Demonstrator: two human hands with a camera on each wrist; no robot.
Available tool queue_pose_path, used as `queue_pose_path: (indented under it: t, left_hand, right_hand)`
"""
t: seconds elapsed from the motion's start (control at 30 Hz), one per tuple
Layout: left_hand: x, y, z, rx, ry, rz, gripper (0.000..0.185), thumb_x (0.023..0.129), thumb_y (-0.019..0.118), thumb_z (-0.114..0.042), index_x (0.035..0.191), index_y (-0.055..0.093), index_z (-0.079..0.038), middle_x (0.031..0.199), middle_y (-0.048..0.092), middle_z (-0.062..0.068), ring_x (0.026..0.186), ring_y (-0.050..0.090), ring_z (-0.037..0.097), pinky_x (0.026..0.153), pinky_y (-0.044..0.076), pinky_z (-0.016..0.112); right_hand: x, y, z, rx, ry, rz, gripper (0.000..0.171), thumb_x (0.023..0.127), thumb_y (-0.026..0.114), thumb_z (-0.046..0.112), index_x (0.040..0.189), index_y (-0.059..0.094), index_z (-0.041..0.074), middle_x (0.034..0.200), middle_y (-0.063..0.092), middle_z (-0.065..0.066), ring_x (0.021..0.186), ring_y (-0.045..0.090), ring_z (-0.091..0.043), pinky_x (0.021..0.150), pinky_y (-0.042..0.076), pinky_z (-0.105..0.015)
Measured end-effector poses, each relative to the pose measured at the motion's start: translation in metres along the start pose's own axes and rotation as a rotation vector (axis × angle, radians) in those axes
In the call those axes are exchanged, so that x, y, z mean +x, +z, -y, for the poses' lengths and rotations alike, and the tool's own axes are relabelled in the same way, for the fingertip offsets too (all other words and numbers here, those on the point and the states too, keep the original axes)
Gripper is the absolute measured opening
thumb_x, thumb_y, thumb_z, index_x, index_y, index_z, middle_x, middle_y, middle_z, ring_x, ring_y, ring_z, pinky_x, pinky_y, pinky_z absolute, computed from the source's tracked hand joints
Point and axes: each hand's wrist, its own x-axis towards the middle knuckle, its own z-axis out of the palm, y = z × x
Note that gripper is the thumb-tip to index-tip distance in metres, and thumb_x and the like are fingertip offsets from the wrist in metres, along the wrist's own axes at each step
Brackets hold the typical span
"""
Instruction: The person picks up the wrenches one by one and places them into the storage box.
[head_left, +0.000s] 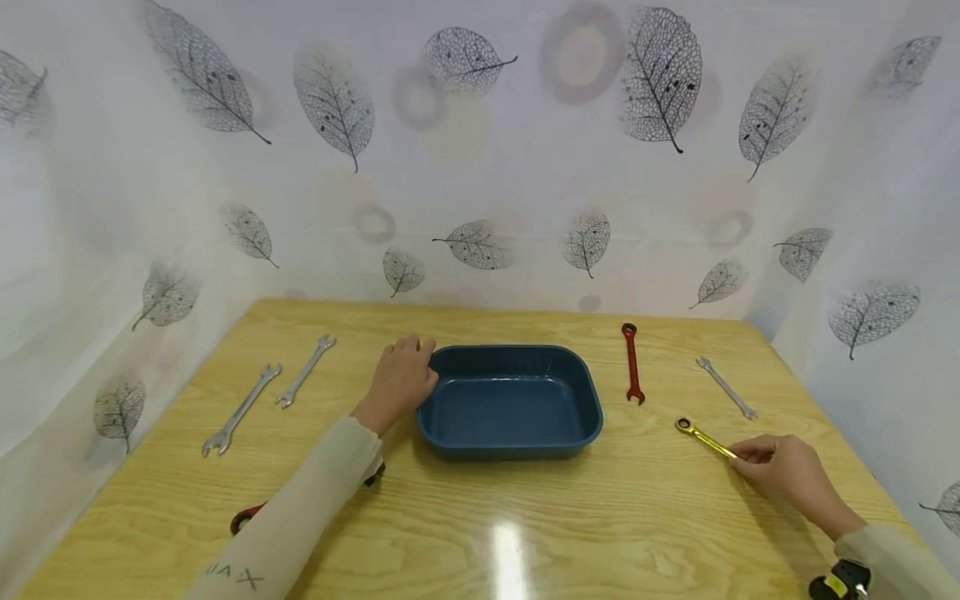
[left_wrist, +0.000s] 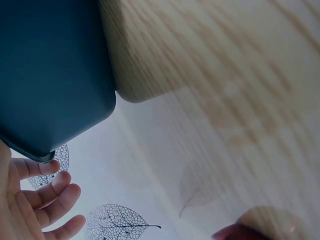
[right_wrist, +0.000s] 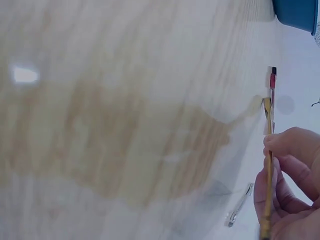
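A dark blue rectangular basin [head_left: 510, 452] stands upright on the wooden table. My left hand [head_left: 402, 379] holds its left rim near the far corner. The left wrist view shows the fingers [left_wrist: 57, 200] loosely bent outside the basin wall; the thumb is hidden. At the right, my right hand [head_left: 787, 475] pinches a yellow combination wrench [head_left: 708, 442] between thumb and fingers. The wrench's ring end points toward the basin, and its other end is covered by the hand in the head view. In the right wrist view, the wrench [right_wrist: 269, 187] appears edge-on.
A red wrench [head_left: 632, 364] and a small silver wrench [head_left: 726, 387] lie right of the basin. Two silver wrenches [head_left: 240, 412] lie at the left. Another red wrench [head_left: 242, 518] is partly hidden under my left forearm. A leaf-patterned curtain [head_left: 480, 167] encloses the table.
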Motion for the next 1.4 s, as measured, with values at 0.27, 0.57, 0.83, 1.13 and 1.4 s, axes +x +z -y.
queue_pose_path:
  t: [0.27, 0.57, 0.83, 1.13, 1.4]
  left_hand:
    - [0.001, 0.0, 0.002, -0.016, -0.006, 0.015, 0.02, 0.081, 0.052, -0.009, 0.099, 0.056, -0.003, 0.086, 0.054, 0.015, 0.075, 0.051, 0.028, 0.069, 0.045, 0.043]
    - [0.0, 0.0, 0.001, -0.02, 0.01, -0.001, 0.02, 0.081, 0.051, -0.009, 0.099, 0.056, -0.003, 0.085, 0.055, 0.015, 0.073, 0.051, 0.028, 0.07, 0.046, 0.044]
    - [0.0, 0.002, 0.002, -0.006, 0.008, 0.0, 0.023, 0.081, 0.051, -0.009, 0.102, 0.057, -0.002, 0.087, 0.056, 0.016, 0.075, 0.054, 0.029, 0.073, 0.048, 0.045]
    - [0.0, -0.001, 0.004, 0.007, -0.011, 0.003, 0.022, 0.081, 0.052, -0.01, 0.1, 0.057, -0.002, 0.086, 0.057, 0.016, 0.075, 0.054, 0.029, 0.072, 0.047, 0.045]
    - [-0.001, -0.002, 0.002, -0.014, -0.006, 0.039, 0.026, 0.082, 0.051, -0.011, 0.105, 0.057, -0.002, 0.09, 0.058, 0.016, 0.081, 0.056, 0.03, 0.075, 0.048, 0.046]
  right_hand:
    - [0.005, 0.003, 0.001, -0.011, -0.006, -0.001, 0.017, 0.079, 0.071, 0.011, 0.091, 0.073, -0.001, 0.073, 0.069, -0.003, 0.056, 0.053, 0.002, 0.054, 0.045, -0.022]
    - [0.002, 0.006, 0.002, -0.1, -0.087, -0.001, 0.019, 0.076, 0.073, 0.011, 0.091, 0.074, 0.0, 0.082, 0.072, -0.012, 0.062, 0.062, -0.009, 0.057, 0.05, -0.029]
    - [0.001, 0.01, 0.011, -0.242, -0.201, 0.007, 0.019, 0.076, 0.07, 0.003, 0.09, 0.071, -0.008, 0.077, 0.065, -0.006, 0.066, 0.06, -0.018, 0.058, 0.05, -0.031]
    - [0.003, 0.009, 0.015, -0.225, -0.213, -0.003, 0.011, 0.076, 0.07, 0.001, 0.086, 0.073, -0.004, 0.074, 0.066, -0.005, 0.062, 0.058, -0.014, 0.054, 0.048, -0.029]
    - [0.004, 0.007, 0.0, -0.127, -0.131, -0.041, 0.011, 0.075, 0.072, 0.007, 0.084, 0.074, 0.002, 0.071, 0.068, 0.0, 0.056, 0.053, 0.003, 0.053, 0.047, -0.023]
